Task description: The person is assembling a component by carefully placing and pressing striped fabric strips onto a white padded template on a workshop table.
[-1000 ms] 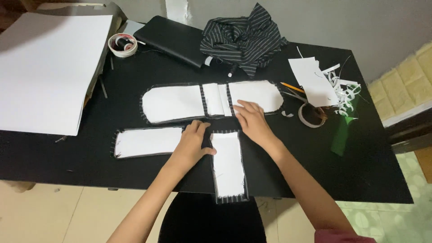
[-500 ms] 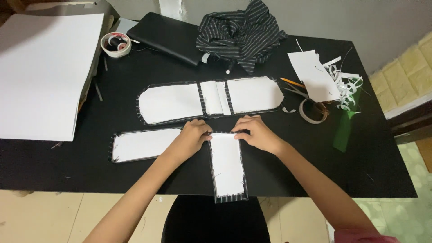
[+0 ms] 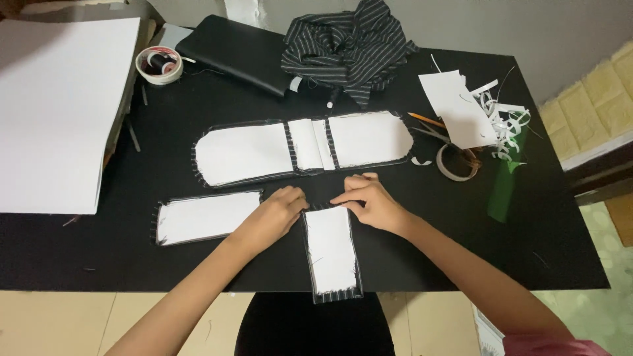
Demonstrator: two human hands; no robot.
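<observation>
Both hands had drawn in since a moment before, the right hand [image 3: 369, 203] coming down off the long panel to meet the left hand [image 3: 277, 214] at the top edge of the narrow upright piece [image 3: 331, 252]. There they lay close together, fingers curled and pressing on that top edge; whether they pinched the cloth or only pressed it I could not tell. The piece lay flat at the near edge of the table, its lower end hanging just over it.

I counted three white panels edged in dark striped cloth: the upright one, a rectangular one [image 3: 208, 216] to the left, and a long round-ended one [image 3: 303, 146] beyond. There were two tape rolls, one [image 3: 158, 64] far left, one [image 3: 456, 161] at right.

The table [image 3: 99, 257] was matte black, with pale tiled floor below it. A big white board [image 3: 59, 99] lay at left, a crumpled striped fabric [image 3: 346, 46] and a black flat case [image 3: 234, 51] at the back, and white paper scraps [image 3: 475, 109] at right.
</observation>
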